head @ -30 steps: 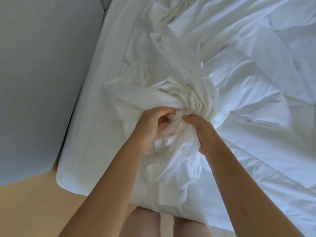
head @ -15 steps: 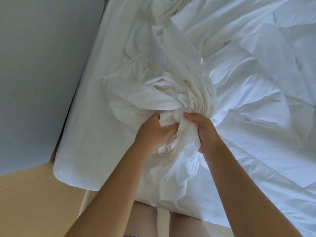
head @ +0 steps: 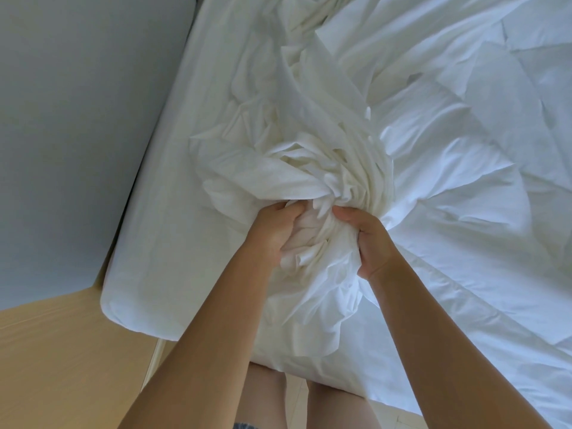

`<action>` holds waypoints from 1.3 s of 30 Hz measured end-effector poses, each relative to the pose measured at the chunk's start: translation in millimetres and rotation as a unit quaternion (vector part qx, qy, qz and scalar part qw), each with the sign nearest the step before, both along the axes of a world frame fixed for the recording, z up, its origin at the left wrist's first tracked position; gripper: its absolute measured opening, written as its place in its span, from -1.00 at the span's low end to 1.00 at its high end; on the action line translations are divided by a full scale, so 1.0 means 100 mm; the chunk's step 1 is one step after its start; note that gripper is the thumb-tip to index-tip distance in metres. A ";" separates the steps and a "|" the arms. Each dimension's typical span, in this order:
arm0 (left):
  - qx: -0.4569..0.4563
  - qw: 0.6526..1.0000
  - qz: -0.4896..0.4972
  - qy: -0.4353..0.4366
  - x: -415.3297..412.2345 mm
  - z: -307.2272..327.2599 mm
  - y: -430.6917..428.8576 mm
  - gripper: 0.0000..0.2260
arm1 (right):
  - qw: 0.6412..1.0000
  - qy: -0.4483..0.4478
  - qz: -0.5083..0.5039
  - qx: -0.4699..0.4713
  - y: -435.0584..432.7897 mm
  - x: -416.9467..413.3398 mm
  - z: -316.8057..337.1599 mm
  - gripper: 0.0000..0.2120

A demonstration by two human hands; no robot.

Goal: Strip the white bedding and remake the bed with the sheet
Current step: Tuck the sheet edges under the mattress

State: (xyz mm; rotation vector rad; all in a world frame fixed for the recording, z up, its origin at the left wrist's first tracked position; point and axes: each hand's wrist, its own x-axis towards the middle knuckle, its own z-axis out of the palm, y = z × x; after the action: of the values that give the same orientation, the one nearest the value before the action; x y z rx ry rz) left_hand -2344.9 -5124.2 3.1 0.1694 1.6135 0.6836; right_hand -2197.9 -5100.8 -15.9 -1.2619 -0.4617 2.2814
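Left hand: closed around a fistful of the sheet, with the fingers curled inward into the cloth and partly buried by it.
Right hand: likewise clenched on the sheet; the thumb is laid across the top of the bunch, and the other fingers are wrapped beneath it and hidden.
Hands together: set close, side by side, with only a narrow wad of cloth between them. Both forearms are stretched forward from the bottom edge of the view.
Sheet: white, thin and heavily creased. It is gathered into a tight rosette of pleats just beyond the knuckles, and the folds fan out from the grip. A long twisted trail is drawn away from the hands toward the far end of the bed. A looser tail hangs below the wrists, draped over the near edge.
Sheet colour: slightly creamier inside the folds than the cloth around it.
White bedding: spread to the right of the right hand, thicker and puffed, marked by broad soft wrinkles. The bunched sheet lies partly over it.
Bed: a smooth, white-covered surface is exposed to the left of the left hand, with its rounded corner below and left of that hand.
Wall: pale grey, further left, beyond the bed's side.
Floor: light wood, below and left of the forearms.
Legs: bare, seen beneath the forearms at the bed's near edge.
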 end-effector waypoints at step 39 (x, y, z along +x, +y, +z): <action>0.160 0.902 -0.112 0.385 -0.06 0.00 -0.26 -0.63 | 0.988 -0.084 -0.130 0.014 -0.31 0.02 0.11 -0.66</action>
State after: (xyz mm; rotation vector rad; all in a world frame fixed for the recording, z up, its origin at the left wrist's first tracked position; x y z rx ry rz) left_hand -2350.5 -5149.8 3.5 0.9531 2.1662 0.7434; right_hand -2195.6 -5131.7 -4.6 -1.4176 -0.3605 1.9562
